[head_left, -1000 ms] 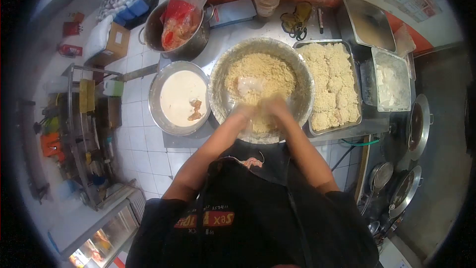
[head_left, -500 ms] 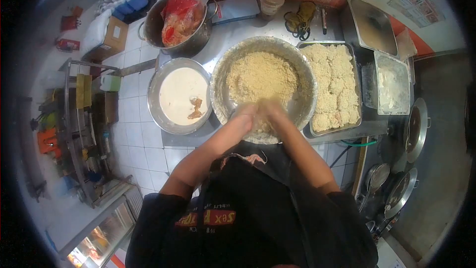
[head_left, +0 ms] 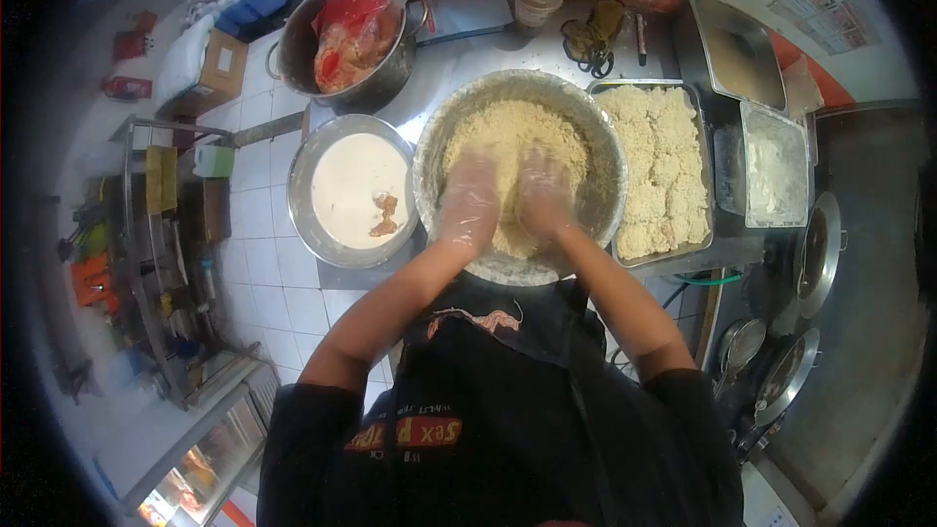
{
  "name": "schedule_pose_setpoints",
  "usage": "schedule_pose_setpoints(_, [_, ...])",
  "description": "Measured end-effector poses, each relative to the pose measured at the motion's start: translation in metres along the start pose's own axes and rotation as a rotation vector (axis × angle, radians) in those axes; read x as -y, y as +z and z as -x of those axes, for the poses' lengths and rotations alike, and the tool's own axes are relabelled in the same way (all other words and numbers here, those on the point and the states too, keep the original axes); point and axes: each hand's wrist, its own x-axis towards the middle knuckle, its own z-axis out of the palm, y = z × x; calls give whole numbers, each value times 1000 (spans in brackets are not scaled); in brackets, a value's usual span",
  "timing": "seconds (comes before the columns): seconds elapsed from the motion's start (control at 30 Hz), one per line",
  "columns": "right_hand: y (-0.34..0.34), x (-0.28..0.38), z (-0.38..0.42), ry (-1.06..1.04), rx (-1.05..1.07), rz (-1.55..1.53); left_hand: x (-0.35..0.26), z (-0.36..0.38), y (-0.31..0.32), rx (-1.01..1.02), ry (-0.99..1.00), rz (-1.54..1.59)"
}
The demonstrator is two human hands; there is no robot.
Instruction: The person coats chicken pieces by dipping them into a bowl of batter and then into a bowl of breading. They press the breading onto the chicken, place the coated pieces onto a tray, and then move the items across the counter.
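A big steel bowl [head_left: 435, 137] full of tan crumbs stands in front of me. Both hands wear thin clear gloves and rest palm-down on the crumbs, side by side. My left hand [head_left: 470, 197] lies a little left of centre, fingers spread and pressing into the heap. My right hand [head_left: 543, 190] lies just beside it, fingers also flat on the crumbs. What lies under the palms is hidden. Left of the bowl is a steel bowl of pale batter [head_left: 353, 187] with a brownish piece floating in it. Right of it, a tray of breaded pieces [head_left: 658, 164].
A large pot [head_left: 293, 59] holding a red plastic bag stands at the back left. A lidded tub [head_left: 773, 171], a steel lid [head_left: 734, 49], a cup [head_left: 536, 2] and a cable sit at the back and right. Pans and ladles hang at the lower right; a shelf rack stands left.
Both hands were pressed together at the bowl's near rim; they have moved forward onto the crumb heap and spread flat, side by side.
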Motion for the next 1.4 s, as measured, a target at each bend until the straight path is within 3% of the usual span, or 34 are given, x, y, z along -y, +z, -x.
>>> schedule_pose_setpoints(0.07, [2, 1, -1, 173, -105, -119, -2, -2, -10, -18, -199, -196])
schedule_pose_setpoints(0.1, [8, 3, -4, 178, -97, -122, 1, -2, -3, -9, -198, -192])
schedule_pose_setpoints(0.17, [19, 12, -13, -31, 121, 65, 8, -3, 6, 38, 88, -55])
schedule_pose_setpoints(0.27, [10, 21, -12, 22, 54, -40, 10, -4, 13, 136, 72, -126])
schedule_pose_setpoints(0.4, [8, 14, -5, -12, 192, -39, -3, -6, -6, 349, -4, -118])
schedule_pose_setpoints(0.47, [28, -5, -10, -91, -184, -171, 0, -2, -9, 245, 24, -217])
schedule_pose_setpoints(0.5, [32, -7, -14, -97, -187, -164, 3, -3, -10, 148, 49, -317])
schedule_pose_setpoints(0.67, [28, 16, -5, 92, -2, -26, 3, -5, 2, 276, -126, -180])
schedule_pose_setpoints(0.8, [33, 2, -9, 20, 95, -11, 9, -17, -13, 400, -180, -43])
schedule_pose_setpoints(0.83, [36, 7, -7, 46, 4, 19, 7, -13, -4, 387, -182, -46])
schedule_pose_setpoints(0.9, [30, 12, -6, 69, -74, 43, 1, 5, 31, 90, -47, 151])
schedule_pose_setpoints(0.97, [-1, 19, 3, -58, 239, 52, -4, 7, 16, 168, -17, 87])
schedule_pose_setpoints(1.0, [-15, 18, -5, -53, 244, 46, -3, 1, 7, 214, 20, 11])
schedule_pose_setpoints(1.07, [-28, 22, -8, -66, 593, 19, -12, 10, 2, 273, -2, 40])
schedule_pose_setpoints(1.1, [-17, 17, -6, -64, 570, 28, -9, 0, -2, 277, -20, 40])
schedule_pose_setpoints(1.17, [8, 8, 2, 62, -73, -167, -4, -3, -4, 185, -32, -66])
schedule_pose_setpoints(1.2, [8, 2, -1, 60, -79, -164, -4, 0, -2, 127, -55, -155])
schedule_pose_setpoints(1.27, [-19, 7, 4, 34, 361, 48, -5, -2, -6, 247, -88, -105])
schedule_pose_setpoints(1.3, [-15, 5, 2, 34, 355, 49, -3, -6, -11, 349, -120, -60])
schedule_pose_setpoints(1.37, [0, 0, -3, 161, 9, -144, 1, -6, -21, 319, -97, -21])
schedule_pose_setpoints(1.4, [5, -1, -1, 157, 1, -141, 3, -4, -27, 295, -73, 23])
